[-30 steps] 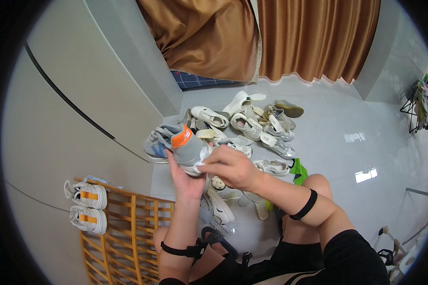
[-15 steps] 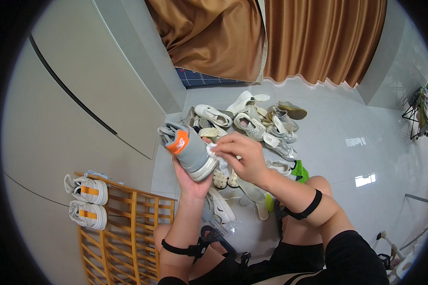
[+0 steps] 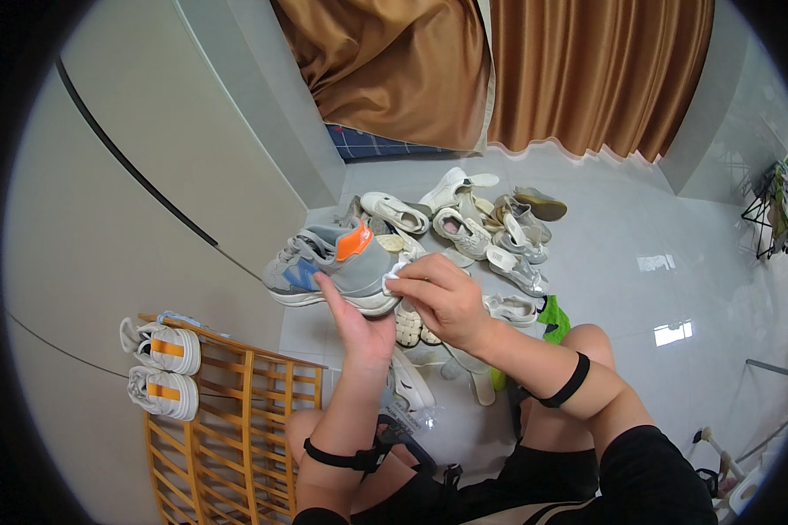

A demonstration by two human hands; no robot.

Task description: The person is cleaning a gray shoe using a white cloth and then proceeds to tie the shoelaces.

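Note:
A grey sneaker (image 3: 363, 273) with an orange heel tab and a blue side patch rests in my left hand (image 3: 359, 331), which grips it from below around the sole. Its toe points left and its heel faces right. Between the pinched fingers of my right hand (image 3: 446, 297) is a white wipe (image 3: 394, 278), pressed against the back of the heel. The fingertips of my left hand are partly hidden behind the shoe.
Beyond my hands, a heap of pale shoes (image 3: 464, 232) lies on the tiled floor. A wooden rack (image 3: 249, 420) at the left carries a pair of white sneakers (image 3: 166, 372) with orange heels. A green cloth (image 3: 553, 317) lies near my right knee. Brown curtains (image 3: 587, 79) hang behind.
My left hand has turned the sneaker, so its side now shows and its toe has swung left. The wipe in my right hand stays at the heel.

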